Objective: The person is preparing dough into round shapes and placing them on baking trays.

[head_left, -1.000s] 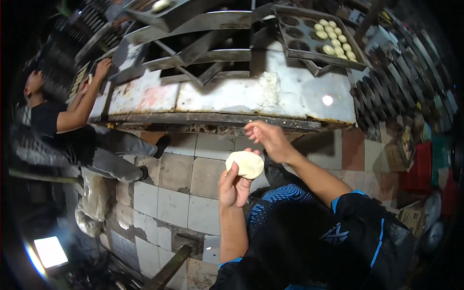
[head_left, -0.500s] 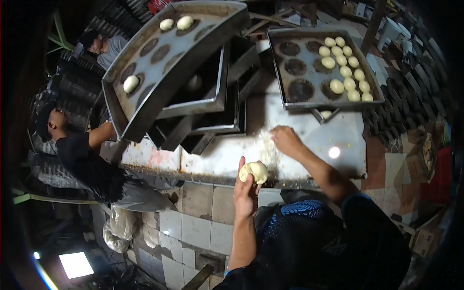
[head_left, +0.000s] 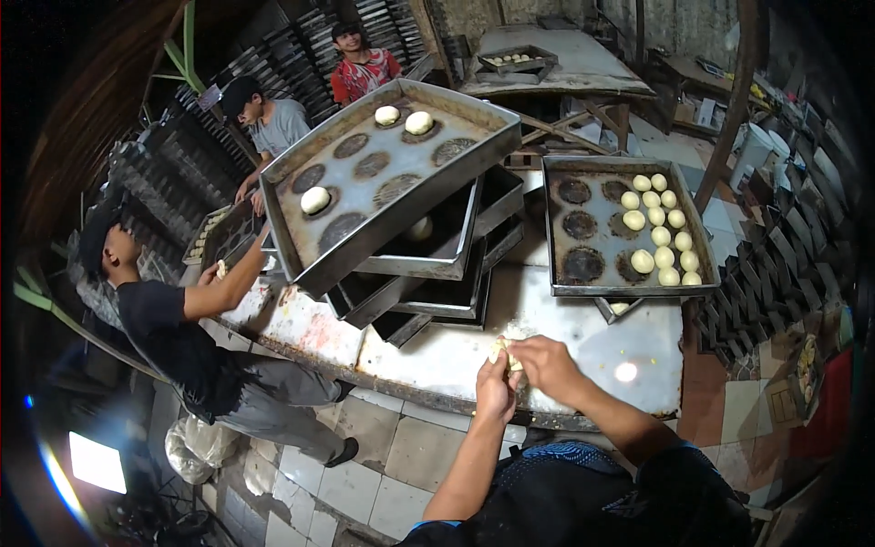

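My left hand (head_left: pixel 495 392) is closed around a pale piece of dough (head_left: pixel 502 350), its fingers pointing up. My right hand (head_left: pixel 545 368) meets it from the right, the fingers bent and pressed against the dough; whatever lies between these fingertips is hidden. Both hands are above the near edge of the white tabletop (head_left: pixel 419 369). Pale crumbs (head_left: pixel 518 326) are scattered on the table just beyond them. Beyond the right hand, a metal tray (head_left: pixel 599 290) has several smooth dough balls (head_left: pixel 660 236) crowded along its right side.
Left of centre, a tilted metal tray (head_left: pixel 372 190) with three dough balls tops a crooked stack of trays (head_left: pixel 437 296). A co-worker in dark clothes (head_left: pixel 164 314) works at the left; two other people stand farther back. Another table (head_left: pixel 565 68) is at the back.
My right hand has left the crumbs and come to the dough in my left hand. The view has tilted up, bringing the back table and another person into sight.
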### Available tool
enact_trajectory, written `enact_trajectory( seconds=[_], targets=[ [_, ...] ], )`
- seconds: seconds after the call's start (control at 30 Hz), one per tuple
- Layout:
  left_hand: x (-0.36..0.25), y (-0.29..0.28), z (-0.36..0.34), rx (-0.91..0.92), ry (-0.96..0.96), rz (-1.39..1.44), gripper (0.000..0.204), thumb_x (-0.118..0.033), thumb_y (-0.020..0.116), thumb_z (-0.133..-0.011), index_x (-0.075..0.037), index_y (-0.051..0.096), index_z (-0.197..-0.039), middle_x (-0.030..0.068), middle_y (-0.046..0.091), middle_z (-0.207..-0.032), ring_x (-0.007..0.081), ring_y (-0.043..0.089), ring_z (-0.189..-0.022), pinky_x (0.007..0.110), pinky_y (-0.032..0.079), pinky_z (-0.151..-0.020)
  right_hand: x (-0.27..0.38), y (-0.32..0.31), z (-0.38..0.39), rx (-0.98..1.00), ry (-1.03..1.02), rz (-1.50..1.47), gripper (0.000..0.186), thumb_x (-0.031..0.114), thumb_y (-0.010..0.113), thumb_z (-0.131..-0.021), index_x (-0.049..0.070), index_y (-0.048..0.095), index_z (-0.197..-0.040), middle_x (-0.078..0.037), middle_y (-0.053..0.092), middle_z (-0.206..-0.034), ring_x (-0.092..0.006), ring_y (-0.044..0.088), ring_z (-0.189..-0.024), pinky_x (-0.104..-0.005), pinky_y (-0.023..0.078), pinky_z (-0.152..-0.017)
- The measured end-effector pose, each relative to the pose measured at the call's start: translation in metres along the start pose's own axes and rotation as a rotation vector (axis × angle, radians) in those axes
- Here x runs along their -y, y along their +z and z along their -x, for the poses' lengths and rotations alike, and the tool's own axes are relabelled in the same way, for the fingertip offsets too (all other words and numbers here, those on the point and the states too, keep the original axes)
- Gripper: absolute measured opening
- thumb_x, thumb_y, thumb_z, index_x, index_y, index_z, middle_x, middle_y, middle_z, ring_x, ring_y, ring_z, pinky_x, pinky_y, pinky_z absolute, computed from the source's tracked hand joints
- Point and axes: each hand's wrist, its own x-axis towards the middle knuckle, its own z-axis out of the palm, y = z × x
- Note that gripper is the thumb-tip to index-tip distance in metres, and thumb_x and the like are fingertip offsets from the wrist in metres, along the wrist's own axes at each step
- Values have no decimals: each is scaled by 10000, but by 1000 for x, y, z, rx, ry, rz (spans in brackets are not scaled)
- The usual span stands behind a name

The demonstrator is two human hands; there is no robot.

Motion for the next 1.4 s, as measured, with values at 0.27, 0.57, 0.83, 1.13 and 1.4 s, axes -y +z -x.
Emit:
enact_trajectory(
  seconds=[0.27,0.57,0.83,1.13,1.4],
  targets=[
    [-31,-49,65,-31,255,155,380,-170,438,-1049,31,488,-1368,150,605,-1256,244,599,-1135,376,503,-975,84,28,7,254,-106,-273,386,17,568,-878,-53,616,-1254,-224,597,-1323,-326,557,-1265,-363,415,-1097],
    [-49,-141,188,-69,763,-579,608,-67,551,-944,46,292,-1482,221,426,-1433,297,510,-1253,370,500,-985,178,122,53,12,433,-798,248,131,748,-871,-41,728,-1048,-119,659,-1049,-134,651,-852,-249,556,-698],
    [-62,-174,266,-53,803,-418,728,-215,572,-982,60,181,-1532,194,460,-1401,268,504,-1248,345,426,-1030,290,113,56,-155,-149,-274,127,25,754,-797,-46,706,-891,-136,643,-954,-220,664,-788,-296,550,-694],
    [-57,-126,241,70,913,-302,387,-272,607,-995,2,538,-1259,184,543,-1306,253,571,-1173,363,475,-991,274,33,53,-2,197,-486,290,49,820,-770,-21,712,-1030,-100,662,-944,-89,626,-676,-233,514,-588],
    [-41,18,186,-35,1416,-1243,625,-145,752,-848,-123,519,-1427,119,531,-1014,262,529,-955,343,493,-806,193,-82,52,-258,-227,-231,329,60,810,-775,-65,689,-1053,-166,665,-946,-201,690,-719,-279,566,-644]
  ],
)
